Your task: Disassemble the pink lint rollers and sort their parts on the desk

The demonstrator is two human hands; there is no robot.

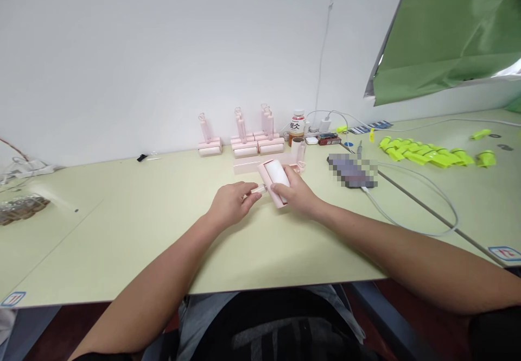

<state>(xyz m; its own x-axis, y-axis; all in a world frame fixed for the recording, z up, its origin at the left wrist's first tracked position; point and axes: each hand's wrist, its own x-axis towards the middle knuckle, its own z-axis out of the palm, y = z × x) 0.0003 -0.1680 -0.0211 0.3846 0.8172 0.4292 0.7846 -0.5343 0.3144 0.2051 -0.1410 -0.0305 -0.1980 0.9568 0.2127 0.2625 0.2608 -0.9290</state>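
My right hand (302,191) is closed around a pink lint roller (267,181), tilted above the table, with its white roll facing me. My left hand (232,202) pinches a short pale piece (259,188) between thumb and fingers at the roller's left side. Whether that piece is joined to the roller I cannot tell. Just behind my hands lie pink parts (248,164) and an upright cardboard tube (298,146). Several more pink lint rollers (245,148) stand along the wall, handles up.
A bottle (297,124), a white charger (325,125) and small boxes (329,139) stand by the wall. To the right are a phone (352,171) on a white cable and several neon-yellow pieces (427,152). Wrapped brown items (23,209) lie far left.
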